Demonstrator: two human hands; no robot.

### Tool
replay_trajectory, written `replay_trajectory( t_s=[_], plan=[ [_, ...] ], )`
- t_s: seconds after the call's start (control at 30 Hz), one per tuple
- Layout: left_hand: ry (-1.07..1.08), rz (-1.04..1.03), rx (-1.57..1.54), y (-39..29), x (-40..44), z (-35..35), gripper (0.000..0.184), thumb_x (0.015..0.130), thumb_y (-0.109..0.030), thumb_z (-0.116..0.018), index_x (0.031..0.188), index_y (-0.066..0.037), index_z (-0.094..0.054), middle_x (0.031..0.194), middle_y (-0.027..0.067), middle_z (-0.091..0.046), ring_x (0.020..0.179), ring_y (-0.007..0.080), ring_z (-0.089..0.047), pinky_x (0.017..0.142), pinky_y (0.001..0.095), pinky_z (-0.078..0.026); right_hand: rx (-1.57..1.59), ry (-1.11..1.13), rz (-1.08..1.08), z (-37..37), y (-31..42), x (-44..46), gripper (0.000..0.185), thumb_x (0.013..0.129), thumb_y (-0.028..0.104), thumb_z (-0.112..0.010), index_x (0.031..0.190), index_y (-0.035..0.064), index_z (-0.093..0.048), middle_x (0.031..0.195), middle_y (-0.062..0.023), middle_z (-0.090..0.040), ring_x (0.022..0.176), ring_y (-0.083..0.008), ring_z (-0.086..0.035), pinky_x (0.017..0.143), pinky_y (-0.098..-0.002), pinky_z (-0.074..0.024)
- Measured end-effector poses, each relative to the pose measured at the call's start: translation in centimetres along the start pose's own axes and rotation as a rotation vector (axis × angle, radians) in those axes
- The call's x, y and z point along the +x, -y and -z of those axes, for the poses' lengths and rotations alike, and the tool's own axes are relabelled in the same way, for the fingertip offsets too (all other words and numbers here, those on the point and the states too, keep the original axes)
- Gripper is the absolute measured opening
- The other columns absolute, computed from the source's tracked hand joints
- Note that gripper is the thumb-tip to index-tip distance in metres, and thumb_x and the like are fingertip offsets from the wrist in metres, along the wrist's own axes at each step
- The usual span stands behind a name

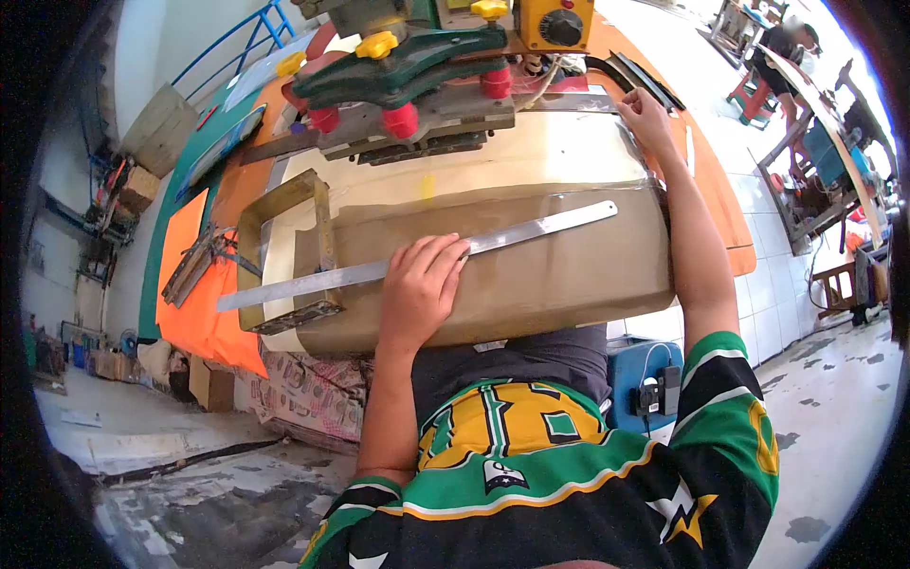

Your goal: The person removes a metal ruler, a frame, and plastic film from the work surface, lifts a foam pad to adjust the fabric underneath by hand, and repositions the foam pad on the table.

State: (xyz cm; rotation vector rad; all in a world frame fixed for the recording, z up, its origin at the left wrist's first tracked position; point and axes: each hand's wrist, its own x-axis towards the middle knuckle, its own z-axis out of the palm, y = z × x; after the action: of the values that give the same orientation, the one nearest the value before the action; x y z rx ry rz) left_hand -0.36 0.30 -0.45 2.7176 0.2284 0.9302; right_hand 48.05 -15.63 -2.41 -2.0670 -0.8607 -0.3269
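Observation:
My left hand (422,289) lies over the middle of a long steel ruler (540,228), its fingers together and curled across the metal. The ruler slants over a brownish block (493,284) with a smooth, shiny surface. Its left end passes over a narrow rectangular metal frame (322,223) that stands at the block's left. My right hand (645,119) is at the far right corner, beside a flat metal strip (569,102), fingers pinched together. What they hold, if anything, is too small to make out. A cream-coloured surface (531,147) stretches behind the block.
Above the far side hangs a green machine head (408,66) with yellow knobs and red cylinders. A yellow control box (557,27) sits beside it. Orange sheets (204,303) and a small metal tool (194,266) lie at left. Another person (787,57) is at the far right.

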Motion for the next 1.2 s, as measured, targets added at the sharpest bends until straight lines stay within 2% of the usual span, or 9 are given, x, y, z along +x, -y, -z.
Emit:
replay_trajectory(
  t_s=[0.2,0.37,0.47,0.57,0.7,0.73,0.97,1.07,1.2],
  plan=[
    [-0.003,-0.016,-0.007,0.2,-0.2,-0.1,0.024,0.092,-0.010,-0.069,0.115,-0.009,-0.072,0.119,0.0083,-0.071,0.111,0.0287,-0.065,0.096,0.0427,-0.049,-0.070,0.103,0.042,-0.4,-0.8,0.0,0.026,0.091,0.026,-0.075,0.100,0.0017,-0.069,0.077,-0.0067,-0.067,0.072,-0.0134,-0.061,0.067,-0.0325,-0.0485],
    [0.021,0.001,-0.042,0.0,0.0,-0.1,0.023,0.092,-0.009,-0.069,0.115,-0.009,-0.072,0.120,0.0091,-0.072,0.112,0.0309,-0.065,0.097,0.0438,-0.049,-0.040,0.039,0.025,-0.1,-0.7,0.1,0.028,0.091,0.027,-0.075,0.099,0.0014,-0.070,0.076,-0.0074,-0.068,0.071,-0.0141,-0.062,0.068,-0.0334,-0.0500],
    [0.013,-0.016,-0.015,0.2,-0.1,-0.3,0.024,0.092,-0.010,-0.068,0.115,-0.009,-0.073,0.118,0.0080,-0.072,0.111,0.0282,-0.065,0.095,0.0421,-0.049,0.037,0.042,-0.104,0.4,-0.6,0.2,0.027,0.091,0.028,-0.075,0.096,0.0012,-0.070,0.076,-0.0061,-0.069,0.071,-0.0137,-0.063,0.067,-0.0327,-0.0505],
    [0.006,-0.005,-0.002,0.1,0.0,-0.4,0.024,0.092,-0.010,-0.068,0.115,-0.009,-0.073,0.119,0.0078,-0.072,0.111,0.0279,-0.065,0.096,0.0420,-0.049,-0.002,-0.038,-0.041,0.1,-1.5,0.4,0.026,0.092,0.026,-0.074,0.096,0.0012,-0.070,0.078,-0.0061,-0.069,0.071,-0.0137,-0.064,0.068,-0.0323,-0.0510],
    [-0.022,-0.008,0.014,-0.2,0.0,0.1,0.024,0.092,-0.008,-0.068,0.116,-0.009,-0.072,0.120,0.0081,-0.072,0.112,0.0292,-0.066,0.096,0.0428,-0.049,0.079,0.076,-0.202,0.5,-0.2,-0.2,0.024,0.092,0.025,-0.072,0.098,0.0008,-0.070,0.080,-0.0066,-0.070,0.073,-0.0142,-0.064,0.069,-0.0329,-0.0512],
    [-0.033,-0.009,0.001,-0.4,0.1,0.2,0.023,0.092,-0.007,-0.069,0.115,-0.009,-0.072,0.120,0.0086,-0.072,0.112,0.0309,-0.066,0.097,0.0436,-0.050,0.010,0.058,-0.106,0.5,0.1,-0.2,0.025,0.093,0.024,-0.072,0.099,0.0009,-0.070,0.080,-0.0063,-0.069,0.075,-0.0141,-0.064,0.069,-0.0332,-0.0509],
    [-0.163,-0.093,-0.023,0.2,-0.4,0.5,0.022,0.091,-0.004,-0.070,0.113,-0.007,-0.072,0.111,0.0083,-0.074,0.105,0.0286,-0.068,0.093,0.0424,-0.051,0.013,0.047,0.004,-1.0,-2.7,0.4,0.027,0.091,0.025,-0.074,0.100,0.0005,-0.068,0.079,-0.0058,-0.066,0.074,-0.0147,-0.060,0.070,-0.0331,-0.0484],
    [-0.241,-0.100,-0.051,0.1,-0.6,0.7,0.022,0.090,-0.002,-0.070,0.112,-0.007,-0.072,0.106,0.0087,-0.074,0.099,0.0282,-0.070,0.088,0.0412,-0.052,-0.091,0.081,-0.006,-0.3,-1.4,0.0,0.027,0.092,0.026,-0.074,0.097,-0.0002,-0.067,0.079,-0.0061,-0.065,0.077,-0.0144,-0.060,0.071,-0.0325,-0.0477],
    [-0.319,-0.072,-0.123,0.2,-1.0,1.4,0.022,0.090,0.000,-0.070,0.111,-0.006,-0.073,0.105,0.0098,-0.074,0.097,0.0288,-0.070,0.087,0.0409,-0.053,-0.045,0.114,-0.008,-0.3,-1.6,0.2,0.027,0.093,0.024,-0.073,0.096,-0.0018,-0.067,0.079,-0.0059,-0.065,0.076,-0.0129,-0.058,0.070,-0.0317,-0.0471]
  ],
)
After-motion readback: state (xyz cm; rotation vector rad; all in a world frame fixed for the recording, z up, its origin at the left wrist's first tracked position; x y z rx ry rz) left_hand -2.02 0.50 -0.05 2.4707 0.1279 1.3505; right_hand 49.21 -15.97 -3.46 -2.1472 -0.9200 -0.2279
